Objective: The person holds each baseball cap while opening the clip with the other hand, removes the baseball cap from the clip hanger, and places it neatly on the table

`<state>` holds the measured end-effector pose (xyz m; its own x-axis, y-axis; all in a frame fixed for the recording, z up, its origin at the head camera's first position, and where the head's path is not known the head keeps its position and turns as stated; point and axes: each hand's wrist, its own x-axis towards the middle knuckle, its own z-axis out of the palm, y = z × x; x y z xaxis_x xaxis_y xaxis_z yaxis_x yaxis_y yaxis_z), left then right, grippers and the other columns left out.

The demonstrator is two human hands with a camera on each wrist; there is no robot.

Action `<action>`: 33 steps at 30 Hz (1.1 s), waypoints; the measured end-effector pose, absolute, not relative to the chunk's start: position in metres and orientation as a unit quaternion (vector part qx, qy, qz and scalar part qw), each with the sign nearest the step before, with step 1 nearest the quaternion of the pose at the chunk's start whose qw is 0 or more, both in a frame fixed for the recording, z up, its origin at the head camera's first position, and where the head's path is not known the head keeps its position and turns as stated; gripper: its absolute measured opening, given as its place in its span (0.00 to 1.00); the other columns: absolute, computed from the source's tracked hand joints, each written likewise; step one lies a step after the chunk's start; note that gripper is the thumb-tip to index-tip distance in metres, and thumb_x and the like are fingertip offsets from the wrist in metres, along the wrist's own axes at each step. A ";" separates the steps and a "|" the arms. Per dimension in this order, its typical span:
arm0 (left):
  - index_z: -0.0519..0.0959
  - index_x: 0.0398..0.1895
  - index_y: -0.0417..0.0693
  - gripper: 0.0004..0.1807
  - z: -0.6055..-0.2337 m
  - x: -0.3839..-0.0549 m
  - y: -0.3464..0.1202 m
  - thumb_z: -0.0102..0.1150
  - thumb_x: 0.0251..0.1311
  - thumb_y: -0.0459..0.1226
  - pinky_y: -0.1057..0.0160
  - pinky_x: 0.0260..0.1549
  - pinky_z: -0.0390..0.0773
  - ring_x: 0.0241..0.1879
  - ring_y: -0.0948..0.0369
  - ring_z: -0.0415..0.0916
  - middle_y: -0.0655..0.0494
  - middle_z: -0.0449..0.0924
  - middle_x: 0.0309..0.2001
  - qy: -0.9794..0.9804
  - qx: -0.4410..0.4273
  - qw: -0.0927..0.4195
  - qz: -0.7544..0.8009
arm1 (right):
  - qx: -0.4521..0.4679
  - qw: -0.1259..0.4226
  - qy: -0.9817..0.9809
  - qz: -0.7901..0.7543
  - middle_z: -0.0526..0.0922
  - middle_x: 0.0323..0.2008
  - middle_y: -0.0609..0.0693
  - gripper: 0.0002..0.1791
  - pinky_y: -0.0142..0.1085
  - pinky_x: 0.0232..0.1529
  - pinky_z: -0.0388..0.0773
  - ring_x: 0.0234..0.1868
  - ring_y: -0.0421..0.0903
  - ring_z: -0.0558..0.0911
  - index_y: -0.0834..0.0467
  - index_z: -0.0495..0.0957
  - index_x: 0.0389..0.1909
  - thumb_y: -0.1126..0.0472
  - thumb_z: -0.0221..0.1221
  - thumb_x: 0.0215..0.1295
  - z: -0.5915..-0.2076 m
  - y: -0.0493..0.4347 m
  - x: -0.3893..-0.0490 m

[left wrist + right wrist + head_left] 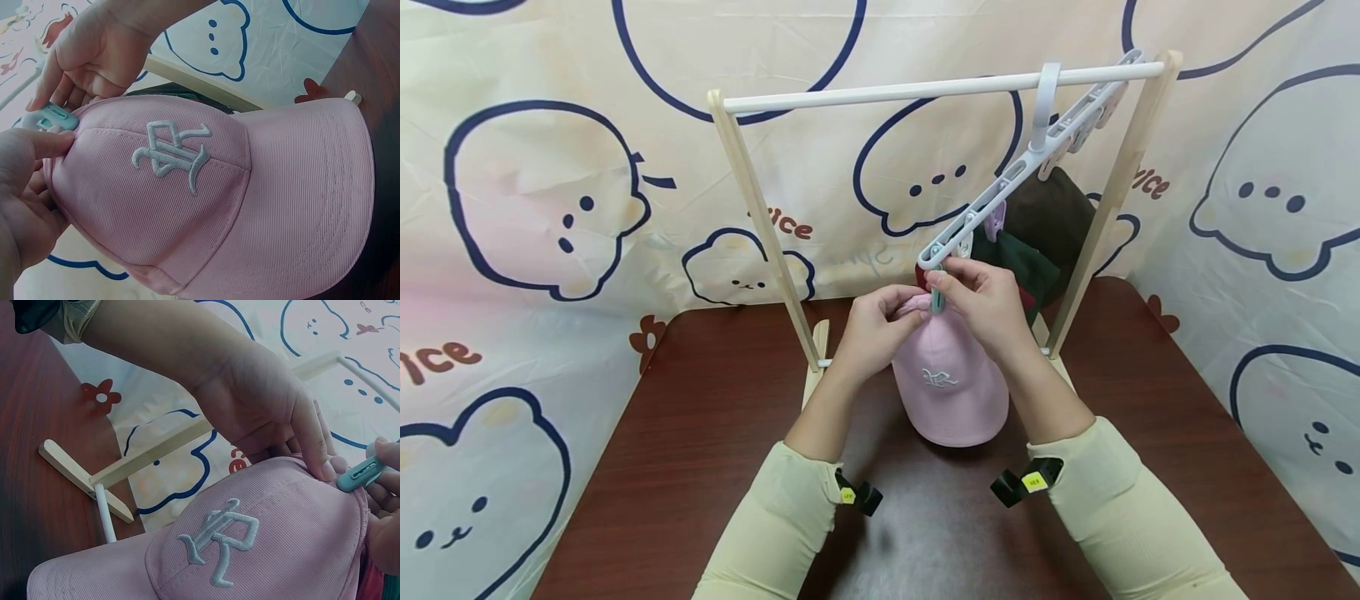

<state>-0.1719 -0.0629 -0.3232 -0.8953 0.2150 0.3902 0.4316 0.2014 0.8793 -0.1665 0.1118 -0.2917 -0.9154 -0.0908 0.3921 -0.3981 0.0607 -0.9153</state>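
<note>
A pink baseball cap (951, 379) hangs brim down in the head view, pale embroidery on its front. My left hand (876, 325) pinches the cap's upper edge. Beside it, my right hand (981, 300) pinches a teal clip (937, 298) at the near end of a white clip hanger (1011, 177). In the right wrist view the clip's lower end (353, 478) lies against the cap's edge; whether it bites the fabric I cannot tell. The left wrist view shows the cap's front (187, 169) close up, with fingers on both sides of the clip.
The hanger hooks over the white rod (880, 93) of a wooden stand (767, 225) and slants toward me. Behind the pink cap hang a dark green cap (1018, 262), a dark brown one (1052, 212) and something red. A brown table (700, 467) lies below; printed cloth (550, 208) surrounds it.
</note>
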 end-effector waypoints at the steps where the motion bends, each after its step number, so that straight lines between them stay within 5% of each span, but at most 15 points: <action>1: 0.84 0.46 0.41 0.12 -0.323 -0.172 -0.063 0.66 0.58 0.31 0.70 0.40 0.80 0.38 0.67 0.80 0.50 0.87 0.41 -0.769 -0.209 0.091 -0.597 | 0.170 0.115 -0.719 0.664 0.86 0.46 0.57 0.18 0.29 0.46 0.81 0.43 0.42 0.82 0.62 0.83 0.51 0.55 0.64 0.66 -0.292 0.112 -0.166; 33: 0.84 0.46 0.42 0.12 -0.324 -0.168 -0.060 0.66 0.59 0.31 0.70 0.42 0.81 0.40 0.67 0.81 0.50 0.87 0.41 -0.761 -0.202 0.082 -0.611 | 0.164 0.133 -0.711 0.671 0.87 0.38 0.49 0.17 0.29 0.40 0.81 0.39 0.44 0.80 0.63 0.85 0.48 0.56 0.65 0.64 -0.292 0.111 -0.169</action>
<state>-0.1683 -0.0601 -0.3241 -0.9045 0.2076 0.3726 0.4086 0.1710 0.8965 -0.1686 0.1112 -0.2916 -0.9108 -0.0547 0.4093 -0.4118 0.0468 -0.9101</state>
